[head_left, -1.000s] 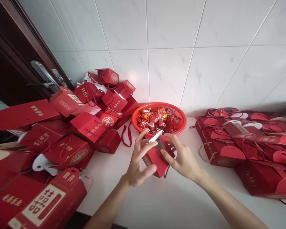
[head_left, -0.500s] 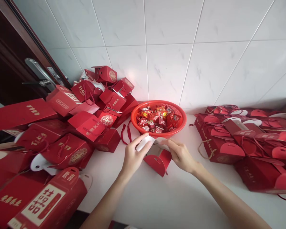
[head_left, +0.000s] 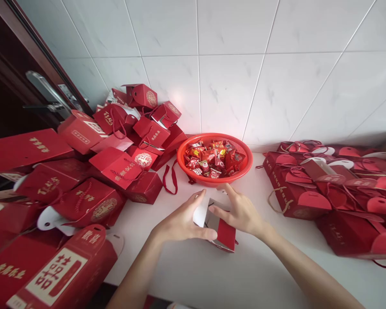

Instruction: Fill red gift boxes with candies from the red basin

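In the middle of the white counter stands a small red cardboard gift box with a pale inside, its top open. My left hand is wrapped around the left side of the box, thumb across the near flap and fingers along a white flap. From the right, my right hand grips the box, with one finger over the opening and another at the far flap. Just behind it sits a red plastic basket holding wrapped candies.
Red gift boxes with cord handles lie piled at the left. Closed red boxes stand in rows at the right. A red ribbon lies by the basket. Behind is a tiled wall; a door handle is at the far left.
My left hand has moved from the raised white flap to around the box's left side. The near flap has swung upright, and the box shows more of its opening.
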The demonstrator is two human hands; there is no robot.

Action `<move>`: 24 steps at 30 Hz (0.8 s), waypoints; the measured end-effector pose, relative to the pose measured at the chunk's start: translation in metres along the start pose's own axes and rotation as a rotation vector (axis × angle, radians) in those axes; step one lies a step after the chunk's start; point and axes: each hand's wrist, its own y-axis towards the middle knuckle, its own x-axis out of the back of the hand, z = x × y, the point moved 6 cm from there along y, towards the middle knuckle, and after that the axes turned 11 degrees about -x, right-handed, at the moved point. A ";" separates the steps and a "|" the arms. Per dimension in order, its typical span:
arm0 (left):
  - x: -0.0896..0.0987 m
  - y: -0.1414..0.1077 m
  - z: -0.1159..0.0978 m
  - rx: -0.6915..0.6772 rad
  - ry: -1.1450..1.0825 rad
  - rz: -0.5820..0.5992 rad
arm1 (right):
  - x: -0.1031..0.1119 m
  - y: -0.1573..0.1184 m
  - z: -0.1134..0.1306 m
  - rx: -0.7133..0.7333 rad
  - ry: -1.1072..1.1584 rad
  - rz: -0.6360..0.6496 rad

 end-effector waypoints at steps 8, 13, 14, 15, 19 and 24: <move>-0.004 -0.003 -0.007 0.058 0.209 0.069 | 0.008 -0.015 0.017 -0.038 -0.278 0.055; -0.006 -0.004 -0.017 0.027 0.291 0.080 | 0.013 -0.028 0.016 -0.120 -0.385 0.138; -0.007 -0.003 -0.019 0.019 0.296 0.082 | 0.015 -0.030 0.015 -0.115 -0.360 0.154; -0.007 -0.003 -0.020 0.015 0.297 0.083 | 0.018 -0.031 0.014 -0.092 -0.312 0.175; -0.007 -0.004 -0.018 0.032 0.283 0.074 | 0.031 -0.030 0.005 0.093 -0.021 0.333; 0.000 -0.006 -0.018 0.008 0.280 0.048 | 0.041 -0.025 -0.031 0.080 0.225 0.526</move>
